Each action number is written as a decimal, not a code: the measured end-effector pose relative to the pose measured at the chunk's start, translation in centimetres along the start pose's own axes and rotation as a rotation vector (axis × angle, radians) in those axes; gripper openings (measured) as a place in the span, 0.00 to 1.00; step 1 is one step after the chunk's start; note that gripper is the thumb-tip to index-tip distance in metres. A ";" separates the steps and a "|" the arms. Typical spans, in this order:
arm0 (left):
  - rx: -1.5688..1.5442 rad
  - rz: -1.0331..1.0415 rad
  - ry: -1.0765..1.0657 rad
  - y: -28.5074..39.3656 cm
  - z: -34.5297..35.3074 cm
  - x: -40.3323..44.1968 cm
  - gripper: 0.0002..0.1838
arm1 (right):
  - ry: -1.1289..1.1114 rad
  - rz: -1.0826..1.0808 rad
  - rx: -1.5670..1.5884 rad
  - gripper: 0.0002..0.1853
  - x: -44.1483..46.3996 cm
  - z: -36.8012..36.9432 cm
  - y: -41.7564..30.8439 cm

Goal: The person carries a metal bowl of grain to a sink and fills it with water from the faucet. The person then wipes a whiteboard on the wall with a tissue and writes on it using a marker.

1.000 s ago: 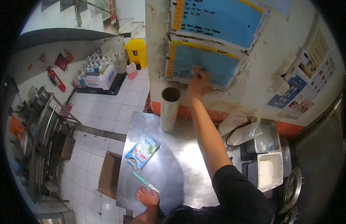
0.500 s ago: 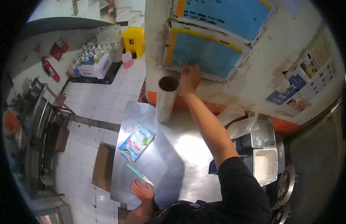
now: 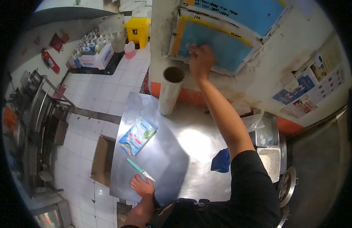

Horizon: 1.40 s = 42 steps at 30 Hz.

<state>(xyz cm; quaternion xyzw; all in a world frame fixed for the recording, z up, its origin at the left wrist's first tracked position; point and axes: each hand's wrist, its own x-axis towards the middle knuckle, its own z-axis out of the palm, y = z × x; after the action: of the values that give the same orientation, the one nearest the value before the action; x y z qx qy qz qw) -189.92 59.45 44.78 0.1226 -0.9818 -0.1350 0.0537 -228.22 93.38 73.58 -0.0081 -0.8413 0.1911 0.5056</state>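
My right hand point(image 3: 202, 62) is raised against the lower blue board point(image 3: 225, 47) on the wall, its fingers curled and smeared a little by motion. Whatever lies between them, if anything, is too small to make out. On the steel table point(image 3: 164, 152), my left hand point(image 3: 142, 185) rests with its fingers flat and nothing in it. A knife with a turquoise handle point(image 3: 135, 165) lies just beyond those fingers, its blade tip pointing right. Farther up lies a blue and white packet point(image 3: 138, 136).
A tall open tube point(image 3: 170, 95) stands by the wall at the table's back edge. Dark blue cloth point(image 3: 220, 161) lies near my right arm. Metal trays point(image 3: 267, 131) are at the right. A cardboard box point(image 3: 103, 161) sits on the floor at the left.
My right hand has moved up and right across the blue board, with its fingers curled. My left hand stays on the table. The view has tilted slightly, and more blue cloth shows.
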 end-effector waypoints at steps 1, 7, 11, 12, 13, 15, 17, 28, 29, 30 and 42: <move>0.000 0.005 0.005 0.1 0.0 0.3 0.27 | -0.059 -0.093 -0.105 0.05 -1.8 0.9 1.9; -0.016 0.011 0.008 0.1 0.1 0.3 0.28 | -0.002 0.128 0.101 0.05 -0.8 1.8 0.8; -0.019 -0.034 -0.043 0.6 -0.5 0.7 0.28 | -0.058 -0.065 -0.169 0.05 -2.0 1.4 1.0; -0.016 -0.017 -0.021 0.6 -0.5 0.6 0.28 | -0.058 -0.036 -0.129 0.06 -2.3 1.5 1.3; -0.012 -0.001 0.000 0.5 -0.5 0.5 0.28 | -0.060 -0.006 -0.088 0.06 -2.7 1.7 1.6; -0.011 0.001 -0.002 0.2 0.0 0.3 0.27 | -0.004 0.028 -0.029 0.06 -2.0 1.6 1.1; -0.014 -0.011 -0.010 0.3 0.2 0.2 0.27 | 0.110 0.035 0.009 0.06 0.9 0.5 -1.3; -0.030 0.014 0.017 0.0 0.2 0.1 0.28 | -0.120 -0.025 0.005 0.06 -1.5 1.6 1.6; -0.031 0.008 0.003 0.2 -0.1 0.4 0.29 | -0.187 -0.013 0.006 0.05 -1.9 2.2 2.6; -0.033 0.002 -0.012 0.4 -0.6 0.5 0.29 | -0.192 -0.025 -0.002 0.06 -2.0 2.1 2.7; -0.003 -0.003 -0.020 -0.1 0.3 0.2 0.29 | -0.147 -0.160 -0.060 0.12 -1.1 1.0 1.1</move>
<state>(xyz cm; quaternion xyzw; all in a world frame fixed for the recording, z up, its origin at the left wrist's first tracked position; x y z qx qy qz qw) -190.17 59.41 44.44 0.1227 -0.9818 -0.1380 0.0438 -228.77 93.88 71.88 0.0578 -0.8794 0.1250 0.4557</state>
